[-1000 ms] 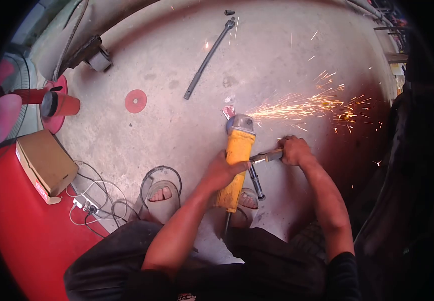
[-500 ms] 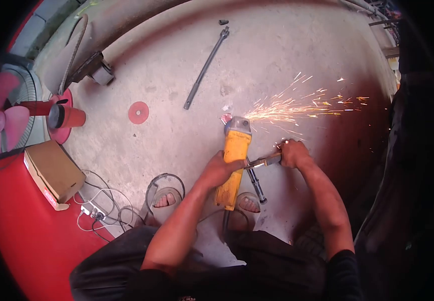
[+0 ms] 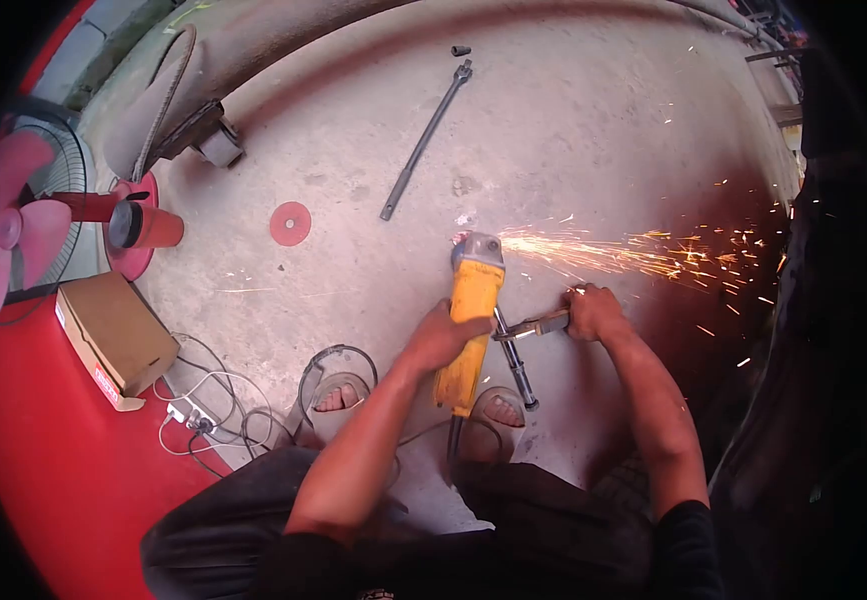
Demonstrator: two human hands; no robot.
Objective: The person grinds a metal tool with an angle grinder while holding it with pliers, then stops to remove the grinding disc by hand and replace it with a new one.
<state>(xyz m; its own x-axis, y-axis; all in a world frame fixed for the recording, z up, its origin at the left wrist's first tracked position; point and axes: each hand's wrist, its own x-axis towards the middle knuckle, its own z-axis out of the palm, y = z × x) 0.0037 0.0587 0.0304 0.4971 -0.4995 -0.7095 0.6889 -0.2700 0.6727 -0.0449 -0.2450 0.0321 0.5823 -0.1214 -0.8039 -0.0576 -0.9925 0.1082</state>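
Observation:
My left hand [image 3: 445, 338] is wrapped round the body of a yellow angle grinder [image 3: 474, 295], its grey head [image 3: 480, 247] pointing away from me. Sparks [image 3: 603, 248] stream rightward from that head; the point of contact is hidden. My right hand [image 3: 593, 312] is closed on the end of a metal tool with a brownish grip [image 3: 551, 323], whose inner end reaches to beside the grinder. Under it runs a dark metal rod [image 3: 517, 370], slanting down between the grinder and my right foot; whether the two are joined I cannot tell.
On the concrete floor lie a red disc [image 3: 290, 223], a long breaker bar [image 3: 425, 142] and a small socket [image 3: 461, 50]. To the left are a pink-bladed fan [image 3: 11, 230], a cardboard box [image 3: 118, 330] and a power strip [image 3: 193, 412] with tangled cords. My sandalled feet [image 3: 338, 397] flank the grinder.
The spark stream has swung from up and right to nearly level, falling slightly at its far end. The view has shifted a little; both hands keep their holds.

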